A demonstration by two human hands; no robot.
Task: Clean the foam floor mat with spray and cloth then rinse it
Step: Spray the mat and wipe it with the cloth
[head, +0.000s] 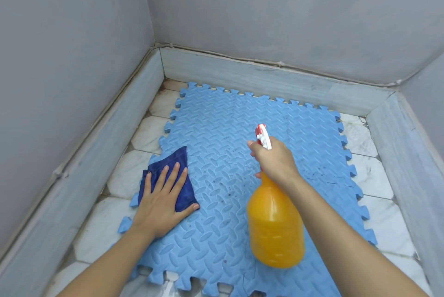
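A light blue foam floor mat (228, 128) with puzzle edges and a raised tread pattern lies on the tiled floor. Small dark spots dot its middle. My left hand (161, 198) lies flat, fingers spread, pressing a folded dark blue cloth (177, 159) onto the mat's left edge. My right hand (274, 159) grips the neck of an orange spray bottle (275, 227) held above the mat. Its red and white nozzle (263, 135) points away from me, with a finger on the trigger.
White marble floor tiles (374, 176) show around the mat. A grey stone skirting (264, 75) and grey walls (288, 8) enclose the floor on the left, far and right sides. The mat nearly reaches the far skirting.
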